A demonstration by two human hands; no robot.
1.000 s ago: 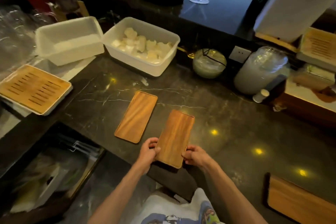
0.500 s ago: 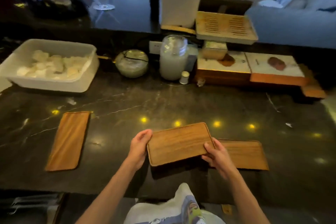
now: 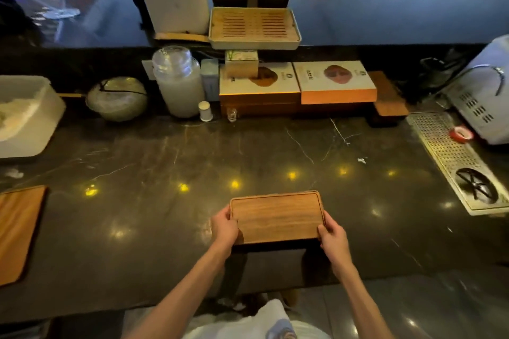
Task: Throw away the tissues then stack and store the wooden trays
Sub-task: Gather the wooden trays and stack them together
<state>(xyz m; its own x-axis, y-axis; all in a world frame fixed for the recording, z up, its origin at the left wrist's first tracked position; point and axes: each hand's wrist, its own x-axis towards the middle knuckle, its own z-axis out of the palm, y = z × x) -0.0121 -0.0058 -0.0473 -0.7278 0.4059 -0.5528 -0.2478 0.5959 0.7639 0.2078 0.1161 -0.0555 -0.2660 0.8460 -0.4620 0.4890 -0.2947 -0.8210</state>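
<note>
A rectangular wooden tray lies crosswise near the front edge of the dark marble counter. My left hand grips its left end and my right hand grips its right front corner. The tray that lay under it a moment ago is hidden beneath it; I cannot tell whether they touch. Another wooden tray lies flat at the far left edge of the view. No loose tissue shows except a small white scrap on the counter at left.
A white bin stands at the left. Along the back are a wrapped bowl, a glass jar, boxes and a slatted tea tray. A metal drip tray and a machine are at the right.
My view swung right. Both hands carried the tray rightward and turned it crosswise, bringing it squarely over the second tray, which is now covered. The left tray slid to the frame's edge.
</note>
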